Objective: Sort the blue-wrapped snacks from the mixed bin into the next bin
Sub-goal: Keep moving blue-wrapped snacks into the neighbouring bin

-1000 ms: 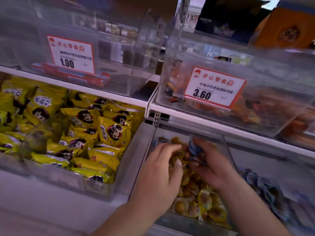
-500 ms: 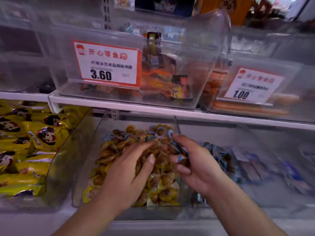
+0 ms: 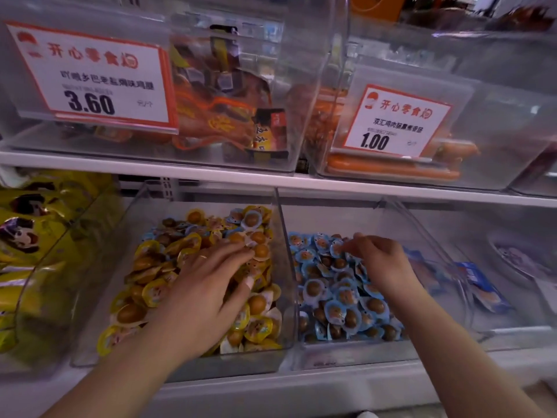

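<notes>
Left hand (image 3: 208, 285) lies flat, fingers straight and spread, palm down on the pile in the mixed bin (image 3: 193, 362); a ring shows on one finger. Right hand (image 3: 382, 263) is over the next bin (image 3: 355, 356), fingers curled, tips pinched at a blue-wrapped snack (image 3: 337, 248) at the top of that pile, about 10 o'clock from the knuckles. Contact between that snack and the pile: can't tell.

Counts:
- 2 hands, 2 forearms entering from 6 o'clock.
- Mixed bin: mostly yellow-wrapped snacks (image 3: 150, 292), dozens, too many to count. A few blue-wrapped ones still in it, visible along the far edge at 12 o'clock of the left hand, roughly 4–6.
- Next bin: blue-wrapped only, dozens, heaped at its left and centre.
- 2 price tags on the upper shelf: "3.60" tag (image 3: 90, 76) at 11 o'clock, "1.00" tag (image 3: 398, 122) at 1 o'clock.
- 1 bin of yellow packets (image 3: 27, 236) at 9 o'clock.
- Flat blue packs (image 3: 473, 274) at 3 o'clock, blurred; 2–3 distinguishable.

The two task bins sit side by side, walls touching.
</notes>
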The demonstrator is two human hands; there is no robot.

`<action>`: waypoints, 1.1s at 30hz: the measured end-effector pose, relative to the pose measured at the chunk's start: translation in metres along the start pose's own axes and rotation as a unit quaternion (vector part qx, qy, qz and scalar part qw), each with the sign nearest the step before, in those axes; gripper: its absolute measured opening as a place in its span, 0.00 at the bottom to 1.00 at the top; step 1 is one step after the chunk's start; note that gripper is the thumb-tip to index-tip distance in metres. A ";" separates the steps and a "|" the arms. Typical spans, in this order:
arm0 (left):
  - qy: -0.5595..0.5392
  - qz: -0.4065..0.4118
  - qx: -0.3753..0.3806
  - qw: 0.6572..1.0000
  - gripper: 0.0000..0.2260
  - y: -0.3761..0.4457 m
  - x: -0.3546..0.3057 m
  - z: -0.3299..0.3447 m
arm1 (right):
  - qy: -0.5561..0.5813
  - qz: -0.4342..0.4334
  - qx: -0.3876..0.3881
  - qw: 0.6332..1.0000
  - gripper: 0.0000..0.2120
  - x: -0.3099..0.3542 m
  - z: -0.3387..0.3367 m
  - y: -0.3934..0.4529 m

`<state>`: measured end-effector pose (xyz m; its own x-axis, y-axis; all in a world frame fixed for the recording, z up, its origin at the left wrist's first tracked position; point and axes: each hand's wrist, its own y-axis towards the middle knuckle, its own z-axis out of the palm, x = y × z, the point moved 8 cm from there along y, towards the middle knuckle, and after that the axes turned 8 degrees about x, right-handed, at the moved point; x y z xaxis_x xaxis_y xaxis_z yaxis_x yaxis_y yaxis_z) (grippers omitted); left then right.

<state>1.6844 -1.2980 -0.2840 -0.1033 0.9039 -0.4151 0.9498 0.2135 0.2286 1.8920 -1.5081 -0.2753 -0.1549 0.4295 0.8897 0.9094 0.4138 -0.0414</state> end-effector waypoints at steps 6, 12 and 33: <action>0.101 0.004 0.066 0.993 0.20 0.005 -0.004 0.015 | 0.017 -0.147 0.117 0.982 0.17 0.039 0.072 -0.034; 0.002 -0.033 -0.056 0.998 0.15 0.015 0.006 -0.018 | -0.016 -0.190 0.117 0.975 0.29 0.053 0.115 -0.050; -0.032 -0.191 0.123 0.973 0.12 0.153 0.110 -0.001 | 0.010 -0.162 0.102 0.982 0.23 0.050 0.115 -0.050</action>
<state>1.8182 -1.1651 -0.2935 -0.4512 0.7493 -0.4848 0.8888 0.4265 -0.1679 1.7946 -1.4150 -0.2811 -0.4138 0.2342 0.8797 0.7177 0.6784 0.1570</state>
